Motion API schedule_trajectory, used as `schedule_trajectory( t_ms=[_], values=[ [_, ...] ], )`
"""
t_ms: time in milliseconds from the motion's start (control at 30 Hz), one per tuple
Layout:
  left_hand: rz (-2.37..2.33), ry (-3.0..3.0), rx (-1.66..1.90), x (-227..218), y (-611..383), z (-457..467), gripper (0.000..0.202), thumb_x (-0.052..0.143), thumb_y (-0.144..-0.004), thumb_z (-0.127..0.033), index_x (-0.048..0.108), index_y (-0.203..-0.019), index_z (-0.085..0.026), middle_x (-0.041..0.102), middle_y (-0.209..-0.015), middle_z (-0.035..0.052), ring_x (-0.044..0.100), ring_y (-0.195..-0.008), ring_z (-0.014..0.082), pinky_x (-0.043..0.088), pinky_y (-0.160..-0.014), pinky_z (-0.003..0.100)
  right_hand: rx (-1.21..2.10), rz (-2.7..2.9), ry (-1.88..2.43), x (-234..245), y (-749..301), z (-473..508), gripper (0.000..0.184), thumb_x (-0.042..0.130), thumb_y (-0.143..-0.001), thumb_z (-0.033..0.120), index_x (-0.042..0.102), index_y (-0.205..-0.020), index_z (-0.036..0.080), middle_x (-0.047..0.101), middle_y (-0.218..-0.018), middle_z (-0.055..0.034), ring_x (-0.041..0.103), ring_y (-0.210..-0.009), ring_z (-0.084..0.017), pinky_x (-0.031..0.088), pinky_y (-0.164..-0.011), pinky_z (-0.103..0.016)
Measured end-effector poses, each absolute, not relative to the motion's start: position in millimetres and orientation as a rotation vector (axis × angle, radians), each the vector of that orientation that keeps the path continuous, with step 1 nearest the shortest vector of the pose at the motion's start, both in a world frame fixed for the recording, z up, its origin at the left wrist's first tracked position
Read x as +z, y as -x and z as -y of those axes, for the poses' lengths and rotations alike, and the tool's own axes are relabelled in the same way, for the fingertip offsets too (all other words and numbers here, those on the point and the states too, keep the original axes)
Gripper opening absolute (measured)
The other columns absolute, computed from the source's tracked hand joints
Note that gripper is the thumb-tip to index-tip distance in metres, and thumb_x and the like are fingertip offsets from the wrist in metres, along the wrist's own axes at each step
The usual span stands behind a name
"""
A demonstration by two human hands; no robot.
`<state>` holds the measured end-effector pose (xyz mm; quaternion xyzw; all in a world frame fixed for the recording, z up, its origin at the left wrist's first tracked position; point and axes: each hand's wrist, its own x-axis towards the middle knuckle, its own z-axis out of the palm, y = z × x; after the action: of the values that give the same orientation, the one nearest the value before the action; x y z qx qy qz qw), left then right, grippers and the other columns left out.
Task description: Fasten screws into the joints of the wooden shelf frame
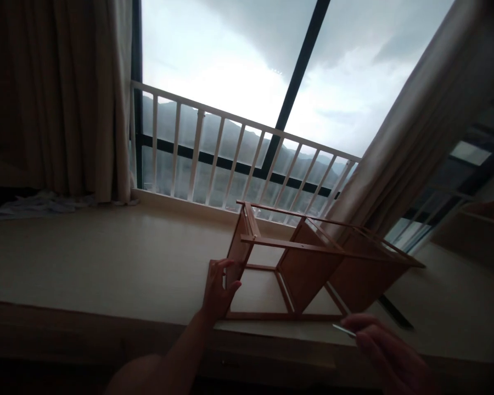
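A reddish-brown wooden shelf rack (pixel 313 266) lies on its side on the pale window ledge. Its panels stand upright between thin wooden rails. My left hand (pixel 220 291) is at its near left end, with curved fingers and thumb about the end panel's edge; the exact contact is partly hidden. Low on the right, my right hand (pixel 389 351) is closed on a thin metal tool (pixel 344 331), whose shiny end points left. The rest of that tool is hidden in the fingers, so its kind is unclear. A small screw head (pixel 254 237) shows on the upper front rail.
White railing (pixel 239 115) and a large window stand behind the ledge (pixel 107 258). Curtains hang at the left (pixel 78 99) and right (pixel 411 120). Crumpled pale cloth (pixel 45 203) lies at far left. A dark flat strip (pixel 396 312) lies right of the rack. The ledge's front edge runs below.
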<state>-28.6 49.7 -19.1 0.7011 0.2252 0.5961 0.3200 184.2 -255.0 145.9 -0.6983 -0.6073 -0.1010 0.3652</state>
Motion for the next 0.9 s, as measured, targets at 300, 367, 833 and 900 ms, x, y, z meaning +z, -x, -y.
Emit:
schedule_trajectory(
  t_ms=[300,367,833,900],
  values=[
    [-0.761,-1.273,1.693,-18,1,-91,0.048,0.045,-0.099,-0.065,0.058,-0.120,-0.023,0.061,-0.121,0.0110,0.059,-0.109,0.0260,0.049,-0.087,0.037,-0.372,2.305,1.338,280,-146,119,0.018,0.060,-0.096,0.013,0.063,-0.109,0.025,0.064,-0.122,-0.0056,0.062,-0.112,-0.016,0.051,-0.092,-0.028],
    [-0.777,-1.238,1.698,-20,-4,-97,0.048,0.045,-0.099,-0.064,0.058,-0.120,-0.023,0.061,-0.120,0.0103,0.058,-0.109,0.0255,0.049,-0.088,0.037,-0.383,2.425,1.345,297,-144,100,0.016,0.060,-0.097,0.015,0.063,-0.109,0.024,0.065,-0.122,-0.0056,0.061,-0.112,-0.017,0.050,-0.093,-0.031],
    [-0.980,-1.212,1.577,-10,2,-102,0.040,0.049,-0.097,-0.058,0.063,-0.094,-0.021,0.065,-0.094,0.0047,0.060,-0.087,0.0207,0.048,-0.078,0.032,-0.753,2.850,1.384,322,-133,47,0.015,0.055,-0.102,0.023,0.068,-0.098,0.023,0.073,-0.103,-0.0037,0.062,-0.094,-0.019,0.043,-0.085,-0.036],
    [-0.986,-1.208,1.556,-10,3,-101,0.039,0.049,-0.096,-0.057,0.063,-0.091,-0.020,0.065,-0.090,0.0038,0.059,-0.085,0.0203,0.047,-0.077,0.031,-0.764,2.857,1.374,322,-134,45,0.015,0.054,-0.102,0.022,0.068,-0.098,0.023,0.073,-0.105,-0.0038,0.062,-0.095,-0.020,0.043,-0.085,-0.036]
  ],
)
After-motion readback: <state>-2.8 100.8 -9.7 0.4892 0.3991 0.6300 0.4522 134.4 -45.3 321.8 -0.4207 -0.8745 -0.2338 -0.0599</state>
